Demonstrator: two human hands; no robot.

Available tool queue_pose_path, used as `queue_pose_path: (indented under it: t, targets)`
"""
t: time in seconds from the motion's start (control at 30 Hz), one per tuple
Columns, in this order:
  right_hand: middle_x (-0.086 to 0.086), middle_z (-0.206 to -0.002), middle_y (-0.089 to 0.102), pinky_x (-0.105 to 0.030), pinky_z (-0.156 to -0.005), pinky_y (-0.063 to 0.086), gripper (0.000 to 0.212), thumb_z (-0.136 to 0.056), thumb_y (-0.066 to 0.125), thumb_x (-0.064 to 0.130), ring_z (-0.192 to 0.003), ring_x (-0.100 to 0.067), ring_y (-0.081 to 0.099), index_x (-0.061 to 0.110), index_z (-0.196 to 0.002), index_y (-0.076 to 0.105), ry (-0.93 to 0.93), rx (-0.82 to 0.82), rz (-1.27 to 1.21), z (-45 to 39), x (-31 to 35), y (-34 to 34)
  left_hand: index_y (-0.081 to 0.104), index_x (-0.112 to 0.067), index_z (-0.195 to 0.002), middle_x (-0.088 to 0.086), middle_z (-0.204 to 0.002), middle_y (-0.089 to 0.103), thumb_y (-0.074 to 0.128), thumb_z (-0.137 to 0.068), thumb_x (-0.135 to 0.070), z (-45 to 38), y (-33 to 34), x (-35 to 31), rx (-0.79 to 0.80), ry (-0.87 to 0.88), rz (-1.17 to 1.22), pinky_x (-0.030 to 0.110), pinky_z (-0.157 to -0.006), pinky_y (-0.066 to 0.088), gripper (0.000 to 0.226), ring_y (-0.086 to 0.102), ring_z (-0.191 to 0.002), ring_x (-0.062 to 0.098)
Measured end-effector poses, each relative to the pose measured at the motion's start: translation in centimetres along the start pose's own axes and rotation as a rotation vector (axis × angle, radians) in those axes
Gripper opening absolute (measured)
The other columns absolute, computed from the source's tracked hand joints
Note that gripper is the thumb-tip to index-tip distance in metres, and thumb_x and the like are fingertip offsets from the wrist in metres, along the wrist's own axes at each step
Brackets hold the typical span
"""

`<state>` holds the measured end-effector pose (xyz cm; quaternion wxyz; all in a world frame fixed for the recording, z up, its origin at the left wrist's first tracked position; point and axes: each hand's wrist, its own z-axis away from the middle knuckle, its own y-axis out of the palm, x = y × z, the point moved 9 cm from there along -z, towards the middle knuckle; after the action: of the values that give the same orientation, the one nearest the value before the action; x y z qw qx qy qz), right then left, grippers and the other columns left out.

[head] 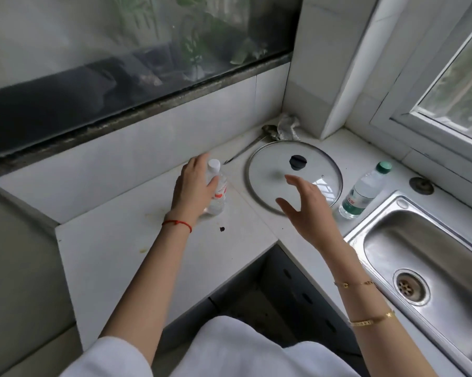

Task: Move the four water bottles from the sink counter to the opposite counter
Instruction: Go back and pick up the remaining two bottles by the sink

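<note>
My left hand [192,183] wraps around a clear water bottle with a white cap and red label [218,190], which stands on the white counter under the dark window. A second clear bottle with a green cap and green label [364,191] stands upright between the glass lid and the sink's corner. My right hand [304,208] hovers open above the near edge of the lid, fingers spread, holding nothing, a hand's width left of the green-capped bottle.
A round glass pot lid [294,175] with a black knob lies flat on the counter [115,240]. A metal ladle [252,145] and crumpled wrap [288,126] sit in the back corner. The steel sink [419,257] fills the right side. A window frame runs along the right wall.
</note>
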<state>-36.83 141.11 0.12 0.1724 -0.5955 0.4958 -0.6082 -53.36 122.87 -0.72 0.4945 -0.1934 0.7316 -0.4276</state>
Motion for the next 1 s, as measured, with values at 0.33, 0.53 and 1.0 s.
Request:
queue_pose_path:
  t: [0.33, 0.53, 1.0]
  targets:
    - [-0.004, -0.131, 0.056, -0.029, -0.103, 0.034, 0.051, -0.088, 0.061, 0.032, -0.126, -0.022, 0.045, 0.012, -0.133, 0.046, 0.021, 0.015, -0.013, -4.2, -1.1, 2.0, 0.056, -0.015, -0.120, 0.012, -0.111, 0.060, 0.064, -0.084, -0.010, -4.6, 4.0, 1.0, 0.097, -0.003, 0.001, 0.038, -0.085, 0.049, 0.038, 0.050, -0.109, 0.029]
    - [-0.004, -0.131, 0.056, -0.028, -0.103, 0.034, 0.051, -0.089, 0.061, 0.032, -0.125, -0.022, 0.046, 0.012, -0.133, 0.046, 0.027, 0.004, -0.017, -5.0, -1.4, 2.6, 0.064, -0.020, -0.109, 0.010, -0.099, 0.064, 0.063, -0.080, -0.004, -5.5, 3.8, 1.4, 0.103, 0.009, 0.012, 0.035, -0.074, 0.052, 0.033, 0.058, -0.093, 0.028]
    - [-0.010, -0.124, 0.058, -0.035, -0.101, 0.035, 0.046, -0.087, 0.063, 0.025, -0.121, -0.031, 0.044, 0.010, -0.129, 0.049, 0.182, -0.292, 0.080, -3.8, -9.1, -6.0, 0.066, -0.019, -0.113, 0.011, -0.101, 0.068, 0.064, -0.078, -0.008, -6.1, 3.9, -10.9, 0.059, 0.308, 0.082, 0.032, -0.075, 0.049, 0.037, 0.058, -0.097, 0.028]
